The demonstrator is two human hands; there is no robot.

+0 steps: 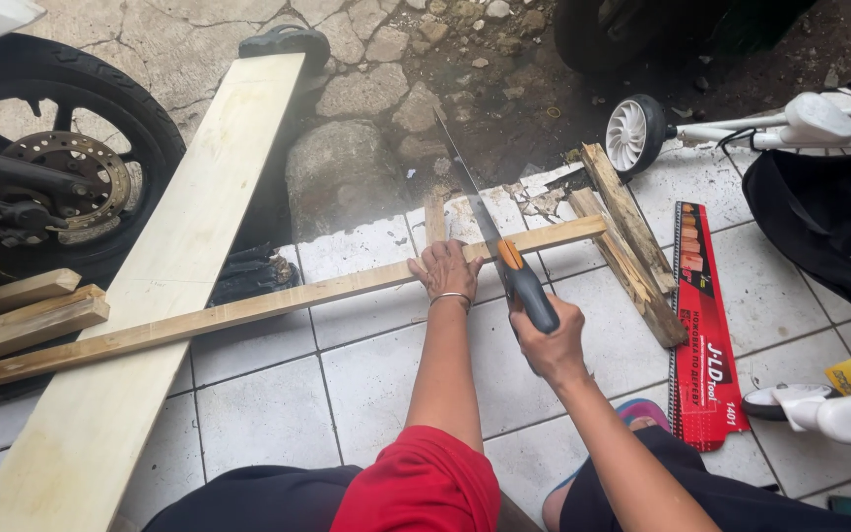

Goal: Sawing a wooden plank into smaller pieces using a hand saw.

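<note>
Wooden batten (pixel 248 310): long, thin, pale; laid flat across white floor tiles (pixel 376 384), running from lower left up to the right. All places below are given relative to this batten.

Left hand (pixel 445 271): pressed down on the batten towards its right end, fingers spread flat over the top face and gripping nothing. A thin bangle is worn at the wrist.

Right hand (pixel 549 340): just right of the left hand, on the near side of the batten, fingers clamped around the black-and-orange handle of a handsaw (pixel 490 232). The blade crosses the batten right beside the left fingertips and points away beyond it. Depth of cut cannot be told.

Handling, as judged: batten light and stiff, but slender enough to chatter or skid on smooth tile; best pinned close to the cut line, as is done here. The short free end to the right is likely to drop or splinter at the finish.

Surroundings: a wide pale plank (pixel 169 276) is crossed by the batten's left part. Offcuts (pixel 22 315) are stacked near its left end. Splintered scrap pieces (pixel 632 246) and a red saw package (pixel 701 325) lie past its right end. A motorcycle wheel (pixel 51 158) stands beyond the left part.
</note>
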